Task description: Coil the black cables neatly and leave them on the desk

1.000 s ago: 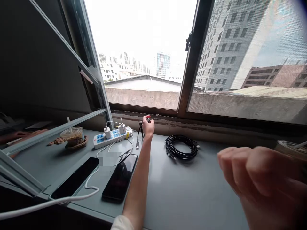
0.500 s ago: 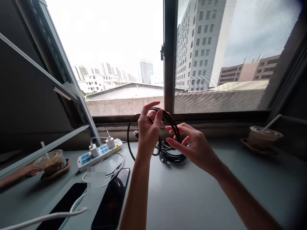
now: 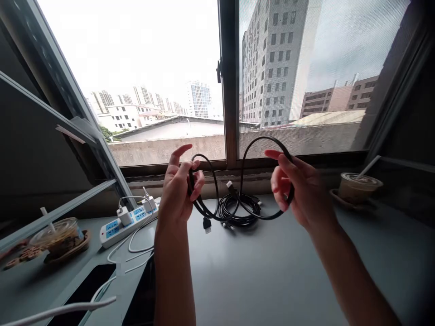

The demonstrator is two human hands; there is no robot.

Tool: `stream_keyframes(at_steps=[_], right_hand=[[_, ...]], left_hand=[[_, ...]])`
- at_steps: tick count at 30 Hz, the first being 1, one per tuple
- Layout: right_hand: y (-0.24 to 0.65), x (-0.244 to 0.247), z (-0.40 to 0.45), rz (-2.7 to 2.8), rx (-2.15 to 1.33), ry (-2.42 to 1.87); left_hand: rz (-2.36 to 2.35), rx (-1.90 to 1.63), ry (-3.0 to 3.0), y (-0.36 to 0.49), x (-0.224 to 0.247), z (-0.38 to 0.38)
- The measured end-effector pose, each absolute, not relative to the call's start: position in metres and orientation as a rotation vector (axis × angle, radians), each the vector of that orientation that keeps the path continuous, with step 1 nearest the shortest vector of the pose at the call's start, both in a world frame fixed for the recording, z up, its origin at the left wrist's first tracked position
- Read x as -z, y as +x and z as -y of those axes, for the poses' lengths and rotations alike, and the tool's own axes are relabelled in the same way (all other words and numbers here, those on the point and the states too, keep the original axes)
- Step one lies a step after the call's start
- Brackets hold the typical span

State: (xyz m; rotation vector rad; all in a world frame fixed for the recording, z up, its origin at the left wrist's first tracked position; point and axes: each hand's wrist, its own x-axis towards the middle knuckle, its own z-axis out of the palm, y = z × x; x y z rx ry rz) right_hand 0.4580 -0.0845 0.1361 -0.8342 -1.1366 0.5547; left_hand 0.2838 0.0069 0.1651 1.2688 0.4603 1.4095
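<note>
A black cable (image 3: 242, 181) with HDMI-type plugs hangs in loose loops between my two hands. My left hand (image 3: 180, 190) is closed on one side of the loops, with its index finger lifted. My right hand (image 3: 299, 185) grips the cable's other side, where it arches up and curves back down. One plug (image 3: 207, 225) dangles below my left hand, and another plug (image 3: 230, 185) shows near the middle. Behind the held cable, a coiled black cable (image 3: 244, 219) lies on the grey table (image 3: 258, 280), its plug ends showing at the coil's edge.
A white power strip (image 3: 136, 222) with chargers and white cords stands left. Dark phone-like devices (image 3: 84, 290) lie at the front left. Lidded drink cups stand at left (image 3: 61, 235) and right (image 3: 358, 188). A window (image 3: 231, 90) and metal shelf frame (image 3: 105, 154) border the table.
My hands have moved apart, the left to the left and the right to the right. My right hand has closed on the cable, stretching its loops wider. The view has shifted slightly.
</note>
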Motion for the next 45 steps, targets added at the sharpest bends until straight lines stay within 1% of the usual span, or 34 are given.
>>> stream_keyframes(at_steps=[5, 13, 18, 22, 27, 30, 32, 35, 40, 42, 45], right_hand=[[0.475, -0.150, 0.104, 1.035, -0.640, -0.774], [0.489, -0.150, 0.100, 1.146, -0.797, -0.611], [0.505, -0.148, 0.098, 1.181, -0.910, -0.610], [0.501, -0.149, 0.098, 1.222, -0.871, -0.741], [0.492, -0.146, 0.089, 1.186, -0.605, -0.987], [0.490, -0.142, 0.083, 1.305, -0.670, -1.135], [0.489, -0.141, 0.081, 1.378, -0.786, -1.165], [0.486, -0.142, 0.080, 1.411, -0.919, -1.066], [0.479, -0.143, 0.077, 1.260, -0.857, -0.924], [0.476, -0.143, 0.078, 1.266, -0.832, -0.936], [0.471, -0.144, 0.081, 1.343, -0.803, -0.969]], left_hand=[[-0.492, -1.773, 1.304, 0.274, -0.161, -0.021], [-0.538, -1.818, 1.669, 0.274, -0.157, -0.024], [-0.576, -2.003, 1.665, 0.278, -0.158, -0.022], [-0.522, -1.981, 1.608, 0.282, -0.159, -0.016], [-0.480, -1.996, 1.675, 0.298, -0.158, -0.001], [-0.408, -1.993, 1.704, 0.312, -0.155, 0.009], [-0.372, -1.967, 1.749, 0.318, -0.152, 0.014], [-0.343, -1.892, 1.863, 0.324, -0.148, 0.018], [-0.124, -1.756, 2.108, 0.328, -0.146, 0.025], [-0.021, -1.579, 2.290, 0.332, -0.144, 0.031], [0.007, -1.181, 2.460, 0.341, -0.140, 0.039]])
